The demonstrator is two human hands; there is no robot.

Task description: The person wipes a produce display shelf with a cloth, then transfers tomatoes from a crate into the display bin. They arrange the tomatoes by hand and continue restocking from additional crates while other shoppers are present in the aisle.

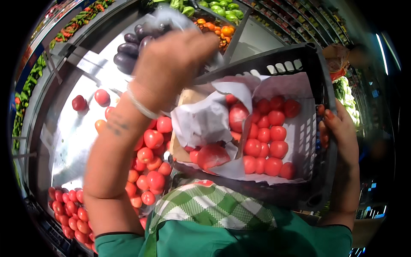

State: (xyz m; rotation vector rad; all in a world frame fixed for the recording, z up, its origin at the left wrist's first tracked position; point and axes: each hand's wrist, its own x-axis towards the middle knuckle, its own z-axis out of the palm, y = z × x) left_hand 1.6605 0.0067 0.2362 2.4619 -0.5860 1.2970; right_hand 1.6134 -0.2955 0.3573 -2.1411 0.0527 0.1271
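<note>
My right hand [342, 127] grips the right rim of a black plastic crate [324, 189], which is tilted in front of my body. The crate is lined with white paper [301, 128] and holds several red tomatoes [278, 149]. Torn white paper [202, 119] partly covers other tomatoes and a piece of cardboard [179, 146] on its left side. Above the crate's far left corner, my left hand [179, 54] is closed and blurred by motion. A pale, crumpled sheet [168, 17], paper or plastic, shows on both sides of this fist, held in it.
Loose tomatoes [153, 138] are piled on the metal display shelf [74, 154] left of the crate. Smaller tomatoes [72, 212] fill the near left corner. Eggplants [128, 49], orange vegetables [226, 31] and green vegetables [224, 9] lie beyond. Stocked shelves [308, 19] stand at the far right.
</note>
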